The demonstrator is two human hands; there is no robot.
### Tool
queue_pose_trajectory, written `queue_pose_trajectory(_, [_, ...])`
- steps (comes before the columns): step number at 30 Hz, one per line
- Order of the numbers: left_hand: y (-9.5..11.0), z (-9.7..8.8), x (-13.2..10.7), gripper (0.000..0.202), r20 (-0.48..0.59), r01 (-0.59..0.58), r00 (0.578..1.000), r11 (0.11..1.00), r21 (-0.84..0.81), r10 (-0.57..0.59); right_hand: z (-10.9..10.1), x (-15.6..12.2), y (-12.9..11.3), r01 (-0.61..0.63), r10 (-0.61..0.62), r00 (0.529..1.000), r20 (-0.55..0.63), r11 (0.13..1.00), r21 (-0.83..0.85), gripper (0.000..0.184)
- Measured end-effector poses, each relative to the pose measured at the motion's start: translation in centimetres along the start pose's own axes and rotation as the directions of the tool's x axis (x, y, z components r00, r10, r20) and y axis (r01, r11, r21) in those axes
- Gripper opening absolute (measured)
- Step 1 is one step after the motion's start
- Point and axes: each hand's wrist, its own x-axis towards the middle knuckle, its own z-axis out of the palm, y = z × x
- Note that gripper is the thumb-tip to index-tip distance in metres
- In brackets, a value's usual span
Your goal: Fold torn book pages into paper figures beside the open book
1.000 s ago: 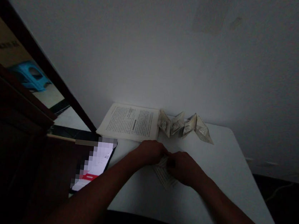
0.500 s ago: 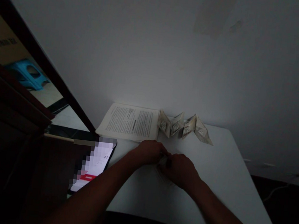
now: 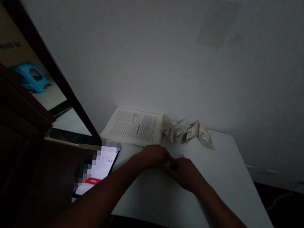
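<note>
My left hand [image 3: 155,156] and my right hand [image 3: 183,171] meet over the middle of the table, their fingers closed on one small sheet of printed paper [image 3: 170,182]. Part of the sheet shows below my right hand; the rest is covered by my fingers. Just beyond my hands stand folded paper pieces, a zigzag pair [image 3: 174,130] on the left and another pair [image 3: 200,135] on the right, made of printed pages. To their left lies a stack of printed pages [image 3: 134,126], flat against the wall.
A phone [image 3: 98,170] with a lit screen lies at the table's left edge, beside my left forearm. The white table [image 3: 224,173] reaches back to the grey wall [image 3: 153,55]. A dark-framed mirror [image 3: 55,70] leans at the left, showing a blue stool [image 3: 31,77].
The view has shifted slightly. My hands stay together on the paper, my right fingers have moved a little, and more of the sheet shows beneath them.
</note>
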Motion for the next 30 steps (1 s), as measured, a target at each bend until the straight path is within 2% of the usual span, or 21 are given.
queue_pose_trajectory(2, [0.2,0.0,-0.2,0.033,-0.007,0.016,1.0,1.0,-0.007,-0.016,-0.6,-0.3,1.6,0.019,-0.018,1.0,-0.006,0.994,0.106,0.036])
queue_pose_trajectory(6, [0.9,-0.1,-1.0,0.035,-0.03,0.015,0.999,1.0,-0.014,-0.015,-1.1,-0.8,3.5,-0.009,0.017,0.999,-0.044,0.985,0.172,0.017])
queue_pose_trajectory(11, [1.4,0.0,-1.5,0.051,-0.069,0.018,0.997,1.0,0.02,-0.016,-1.0,-0.6,3.2,-0.034,0.038,0.999,-0.024,0.992,0.123,0.016])
queue_pose_trajectory(15, [1.4,0.1,-1.4,0.051,-0.055,0.046,0.998,0.999,0.018,-0.045,-1.0,-0.3,3.2,-0.029,0.031,0.999,-0.022,0.996,0.086,0.019])
queue_pose_trajectory(21, [1.5,-0.1,-1.3,0.052,-0.035,0.065,0.997,0.998,0.022,-0.064,-1.0,-0.6,4.4,-0.032,0.034,0.999,-0.031,0.997,0.072,0.018])
queue_pose_trajectory(30, [1.5,0.1,-1.2,0.054,-0.03,0.074,0.997,0.997,0.026,-0.074,-1.3,-1.8,6.4,-0.035,0.039,0.999,-0.016,0.983,0.181,0.01])
